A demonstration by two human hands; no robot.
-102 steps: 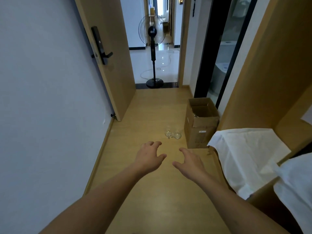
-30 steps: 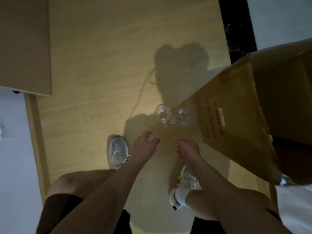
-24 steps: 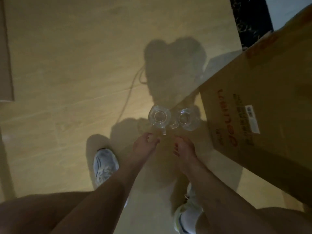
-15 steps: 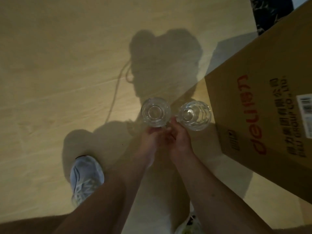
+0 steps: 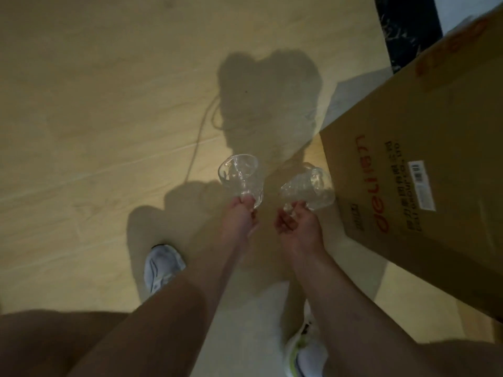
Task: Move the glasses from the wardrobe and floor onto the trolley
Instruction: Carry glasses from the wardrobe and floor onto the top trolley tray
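- A pale wood-plank floor (image 5: 95, 131) is seen from above, dimly lit and crossed by a person's shadow; a dark marble strip (image 5: 405, 28) lies at the top right.
- A large cardboard box (image 5: 435, 159) with red lettering stands at the right, near the right glass.
- Two clear glass mugs are held above the floor: the left mug (image 5: 242, 180) is pinched by the left hand (image 5: 239, 216), the right mug (image 5: 307, 190), tilted, by the right hand (image 5: 298, 227).
- The mugs are judged rigid, smooth, breakable and fairly light; the handle or body is best gripped.
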